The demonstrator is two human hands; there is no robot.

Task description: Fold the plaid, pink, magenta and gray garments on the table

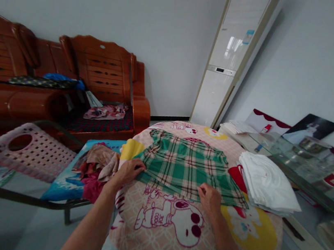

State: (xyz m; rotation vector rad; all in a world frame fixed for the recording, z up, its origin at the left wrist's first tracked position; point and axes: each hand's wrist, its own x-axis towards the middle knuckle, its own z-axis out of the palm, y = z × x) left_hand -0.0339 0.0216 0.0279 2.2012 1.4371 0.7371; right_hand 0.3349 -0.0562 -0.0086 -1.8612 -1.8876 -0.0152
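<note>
A green plaid garment [180, 164] with cream and dark stripes lies spread over a round table covered by a pink cartoon-print cloth [151, 238]. My left hand [131, 170] has its fingers closed on the garment's left edge. At the near edge, right of the middle, my right hand [210, 197] pinches the fabric. A folded yellow cloth [132, 148] sits just beyond my left hand. On the table's right side lies a stack of folded white cloth [269, 183], with a red cloth [238, 177] partly showing beside it.
Left of the table, a pink woven chair [31, 151] carries a blue cushion [64, 181] and crumpled clothes [99, 163]. Wooden sofas [109, 71] stand behind. A tall white air conditioner [222, 62] fills the corner. Along the right runs a glass-topped cabinet [292, 163] with a photo [311, 128].
</note>
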